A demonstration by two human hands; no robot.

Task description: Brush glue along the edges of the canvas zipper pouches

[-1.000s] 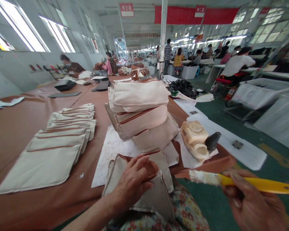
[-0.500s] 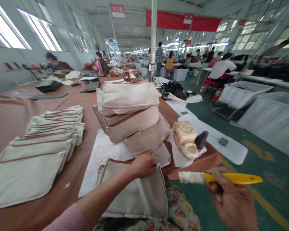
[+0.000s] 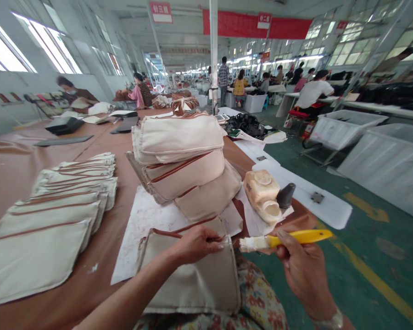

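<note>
My left hand (image 3: 196, 244) pinches the top edge of a cream canvas pouch (image 3: 192, 275) with brown trim that lies over the table's near edge and my lap. My right hand (image 3: 298, 266) grips a yellow-handled brush (image 3: 282, 239) with white glue on its bristles; the bristle tip sits just right of the pouch's upper corner. A tall stack of the same pouches (image 3: 186, 160) stands right behind. A tipped, glue-crusted jug (image 3: 263, 195) lies on white paper to the right.
Overlapping rows of flat pouches (image 3: 58, 215) cover the brown table (image 3: 17, 174) at left. A dark cone (image 3: 285, 196) stands by the jug. White bins (image 3: 388, 160) and a green floor are at right. Other people work at far tables.
The brush has moved left, towards the pouch's upper corner. My left hand has shifted from lying over the pouch's opening to pinching its top edge, and the pouch now lies flatter.
</note>
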